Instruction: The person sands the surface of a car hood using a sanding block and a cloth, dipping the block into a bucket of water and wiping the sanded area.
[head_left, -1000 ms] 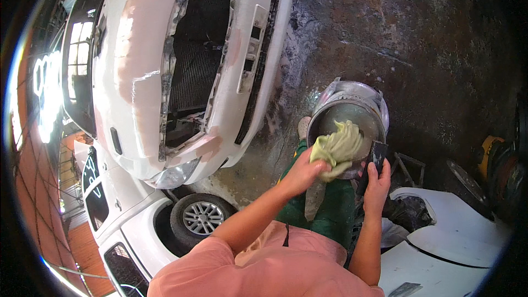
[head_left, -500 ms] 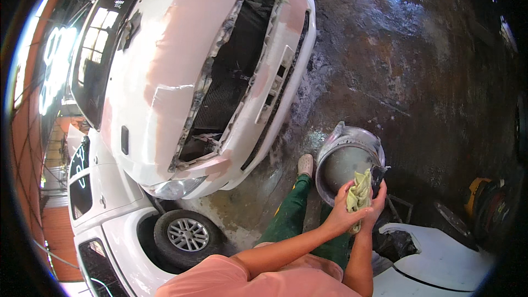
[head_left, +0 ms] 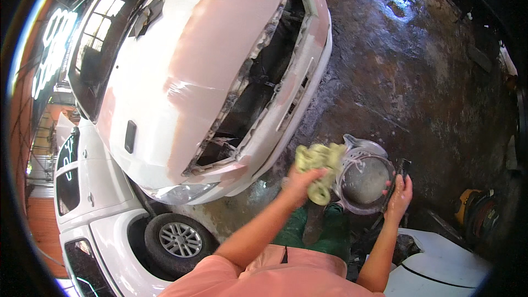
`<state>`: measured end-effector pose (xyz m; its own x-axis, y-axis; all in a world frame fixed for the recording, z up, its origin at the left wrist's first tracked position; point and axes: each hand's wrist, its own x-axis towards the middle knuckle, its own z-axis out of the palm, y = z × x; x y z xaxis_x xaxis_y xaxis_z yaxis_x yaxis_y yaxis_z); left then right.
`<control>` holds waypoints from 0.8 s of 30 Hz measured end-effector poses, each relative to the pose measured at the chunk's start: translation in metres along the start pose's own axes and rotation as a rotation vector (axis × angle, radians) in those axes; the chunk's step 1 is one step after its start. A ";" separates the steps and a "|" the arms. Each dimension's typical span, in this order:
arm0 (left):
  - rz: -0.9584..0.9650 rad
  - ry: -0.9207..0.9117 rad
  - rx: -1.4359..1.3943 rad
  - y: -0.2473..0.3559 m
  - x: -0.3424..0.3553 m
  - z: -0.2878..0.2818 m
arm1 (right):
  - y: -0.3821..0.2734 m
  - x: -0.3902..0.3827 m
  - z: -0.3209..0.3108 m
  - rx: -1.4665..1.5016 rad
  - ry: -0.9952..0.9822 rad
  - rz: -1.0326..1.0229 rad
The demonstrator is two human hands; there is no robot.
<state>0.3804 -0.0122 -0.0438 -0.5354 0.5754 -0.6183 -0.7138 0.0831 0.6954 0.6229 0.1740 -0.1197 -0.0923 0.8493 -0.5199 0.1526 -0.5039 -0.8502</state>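
A crumpled yellow-green cloth (head_left: 319,159) is bunched in my left hand (head_left: 300,184), held out to the left of the bucket with a fold hanging down. My right hand (head_left: 400,201) grips a thin dark flat piece (head_left: 403,168) over the bucket's right side; its exact kind I cannot make out. Between my hands stands a worn round bucket (head_left: 360,146), with cloudy grey liquid inside. To the left is a white car (head_left: 143,77) with pinkish-brown patches on its bonnet (head_left: 220,38) and an open gap where the grille would sit.
A dark block (head_left: 130,136) and dark sheets (head_left: 147,17) lie on the bonnet. A white pickup (head_left: 104,209) with a wheel (head_left: 180,240) stands at the lower left. White panels (head_left: 440,253) lie at the lower right. The floor (head_left: 418,77) is dark and wet.
My hands have moved apart: the left swung leftward with the cloth, the right shifted right with the dark piece. Before, both were together over the bucket's near side. My view has shifted somewhat.
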 end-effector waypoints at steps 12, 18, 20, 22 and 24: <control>0.811 0.534 1.410 0.419 0.045 -0.269 | -0.025 -0.141 0.382 -0.267 -0.472 -0.760; 1.010 0.333 1.815 0.457 0.085 -0.327 | -0.054 -0.122 0.489 -0.270 -0.298 -1.041; 1.095 0.347 1.830 0.474 0.105 -0.341 | -0.062 -0.115 0.508 -0.266 -0.257 -1.078; 1.060 0.313 1.560 0.490 0.122 -0.348 | -0.073 -0.111 0.524 -0.263 -0.232 -1.074; 1.060 0.293 1.532 0.496 0.136 -0.346 | -0.071 -0.109 0.532 -0.242 -0.192 -1.025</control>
<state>-0.2022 -0.1738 0.0901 -0.5929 0.7439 0.3084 0.7966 0.4859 0.3596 0.0982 0.0337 -0.0467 -0.4374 0.7998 0.4111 0.1031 0.4988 -0.8606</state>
